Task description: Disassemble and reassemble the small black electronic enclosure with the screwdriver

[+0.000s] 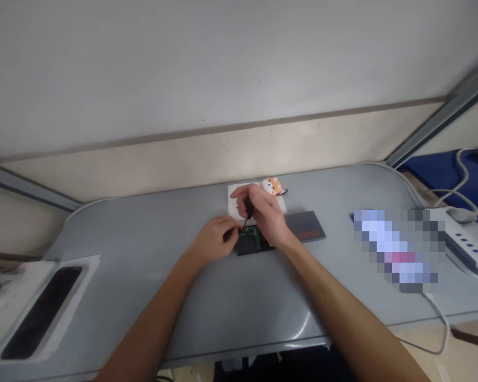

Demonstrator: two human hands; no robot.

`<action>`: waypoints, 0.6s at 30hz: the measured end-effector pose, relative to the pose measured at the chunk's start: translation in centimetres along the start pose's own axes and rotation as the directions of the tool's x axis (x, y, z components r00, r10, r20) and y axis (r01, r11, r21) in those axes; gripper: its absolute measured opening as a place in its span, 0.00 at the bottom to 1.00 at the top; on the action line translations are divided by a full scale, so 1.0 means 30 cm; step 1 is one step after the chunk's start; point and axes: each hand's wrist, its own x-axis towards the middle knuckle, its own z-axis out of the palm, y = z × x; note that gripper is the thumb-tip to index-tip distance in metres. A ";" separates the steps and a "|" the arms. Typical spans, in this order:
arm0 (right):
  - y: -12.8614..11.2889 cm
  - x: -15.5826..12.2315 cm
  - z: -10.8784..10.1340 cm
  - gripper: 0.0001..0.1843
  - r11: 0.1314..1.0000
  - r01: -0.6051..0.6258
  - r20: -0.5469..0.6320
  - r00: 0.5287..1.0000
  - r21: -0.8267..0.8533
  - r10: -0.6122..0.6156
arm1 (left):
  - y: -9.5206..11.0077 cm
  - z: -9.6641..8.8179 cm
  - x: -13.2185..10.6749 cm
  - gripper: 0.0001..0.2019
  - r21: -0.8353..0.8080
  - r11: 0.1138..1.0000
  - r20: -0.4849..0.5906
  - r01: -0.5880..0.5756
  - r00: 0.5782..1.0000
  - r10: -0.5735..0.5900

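An opened phone lies flat on the table, its green circuit board and a black block showing. My left hand is at its left edge, fingers curled and fingertips at the upper left corner of the board. Above the board, my right hand holds a thin dark screwdriver, tilted, with its tip down at the board's upper part. The right hand hides part of the phone. Just right of it lies a flat dark grey box with reddish print.
A dog-faced orange and white item sits on white paper behind my hands. Far left, a black phone lies on a white sheet. On the right are a blurred-out lit device with a cable and a white power strip.
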 end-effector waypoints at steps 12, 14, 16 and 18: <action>0.026 0.016 -0.005 0.28 0.998 -0.049 -0.080 0.995 0.037 0.052 | 0.001 -0.002 -0.001 0.10 0.007 1.000 0.005 -0.012 1.000 0.011; 0.020 0.015 -0.009 0.25 0.996 -0.058 -0.068 0.996 0.061 0.062 | 0.000 0.000 -0.001 0.10 0.007 1.000 0.005 -0.008 1.000 0.008; 0.013 0.011 -0.014 0.19 0.994 -0.062 -0.056 0.996 0.090 0.068 | 0.000 0.002 -0.001 0.10 0.009 1.000 0.000 -0.012 1.000 0.012; 0.008 0.009 -0.017 0.21 0.992 -0.064 -0.062 0.996 0.109 0.071 | 0.000 0.003 -0.001 0.10 0.003 1.000 -0.006 -0.016 1.000 0.016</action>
